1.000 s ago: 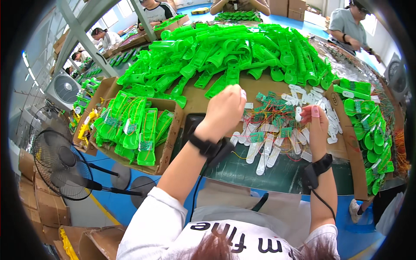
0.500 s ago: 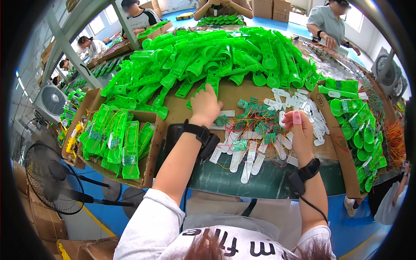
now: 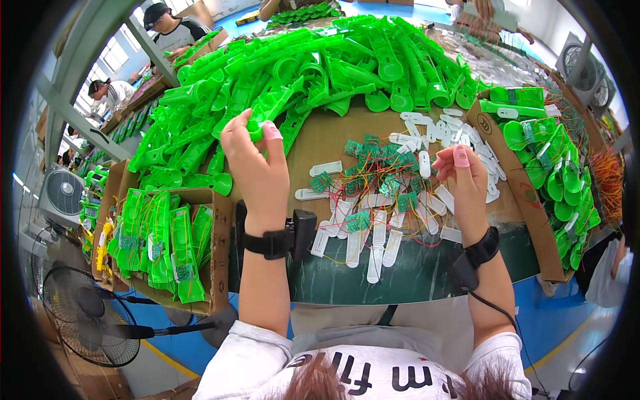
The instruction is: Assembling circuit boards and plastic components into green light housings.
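My left hand (image 3: 257, 163) is closed on a spoon-shaped green plastic shell (image 3: 272, 108), held up in front of the big heap of similar green shells (image 3: 313, 73). On the right, my right hand (image 3: 462, 175) has its thumb and fingers curled together, and a small oval white plastic piece (image 3: 425, 164) stands upright at its fingertips, seemingly pinched. Below and between the hands, green circuit boards (image 3: 358, 221) with red and yellow wires lie over long white plastic strips (image 3: 377, 250). More white pieces (image 3: 467, 143) lie scattered behind my right hand.
A cardboard box (image 3: 220, 253) of green shells with wired boards stands at left; another box (image 3: 517, 200) with such shells is at right. A black fan (image 3: 90, 303) stands beyond the left box. Co-workers sit around the far side, one in a dark cap (image 3: 170, 30).
My left hand has drawn back from the heap and lifted a green shell, moving left. My right hand stays near the white pieces, fingers still curled. The view has shifted slightly.
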`<state>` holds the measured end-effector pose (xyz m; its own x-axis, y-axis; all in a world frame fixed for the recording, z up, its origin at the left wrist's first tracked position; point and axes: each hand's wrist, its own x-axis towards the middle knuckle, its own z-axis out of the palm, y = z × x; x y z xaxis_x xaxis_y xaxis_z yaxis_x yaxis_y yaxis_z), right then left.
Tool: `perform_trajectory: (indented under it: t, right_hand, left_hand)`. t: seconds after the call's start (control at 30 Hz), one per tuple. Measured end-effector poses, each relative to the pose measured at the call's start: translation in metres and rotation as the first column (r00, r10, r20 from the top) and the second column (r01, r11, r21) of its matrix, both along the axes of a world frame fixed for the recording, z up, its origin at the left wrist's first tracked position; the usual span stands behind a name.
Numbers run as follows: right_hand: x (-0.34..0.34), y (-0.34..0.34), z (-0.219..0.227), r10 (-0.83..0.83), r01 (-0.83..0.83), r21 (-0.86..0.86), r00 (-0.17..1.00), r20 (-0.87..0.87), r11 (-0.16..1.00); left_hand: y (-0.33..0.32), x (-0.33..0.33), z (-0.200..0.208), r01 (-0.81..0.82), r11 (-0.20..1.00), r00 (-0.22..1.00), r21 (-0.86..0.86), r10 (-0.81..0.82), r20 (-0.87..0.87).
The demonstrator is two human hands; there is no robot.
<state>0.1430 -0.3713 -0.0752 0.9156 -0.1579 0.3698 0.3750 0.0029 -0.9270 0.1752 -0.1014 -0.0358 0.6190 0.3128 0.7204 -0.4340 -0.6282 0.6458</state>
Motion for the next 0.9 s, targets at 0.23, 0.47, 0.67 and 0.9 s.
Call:
perform_trajectory:
  t: [0.23, 0.47, 0.67, 0.9]
  right_hand:
    - [-0.002, 0.001, 0.000, 0.170, -0.163, 0.112, 0.984, -0.058, 0.980]
    - [0.001, -0.002, 0.006, 0.382, -0.276, 0.544, 0.920, -0.090, 0.792]
    - [0.001, -0.012, 0.008, 0.458, -0.333, 0.703, 0.889, 0.011, 0.629]
    - [-0.005, 0.001, 0.007, 0.529, -0.400, 0.524, 0.840, -0.119, 0.752]
  left_hand:
    - [-0.043, -0.036, 0.010, 0.115, 0.968, 0.972, 0.222, -0.156, 0.177]
    - [-0.075, -0.041, -0.022, 0.664, 0.709, 0.723, 0.240, -0.690, 0.040]
    - [-0.077, -0.043, -0.031, 0.733, 0.285, 0.446, -0.618, -0.887, 0.119]
    - [-0.081, -0.041, -0.041, 0.513, -0.037, -0.028, -0.857, -0.999, 0.026]
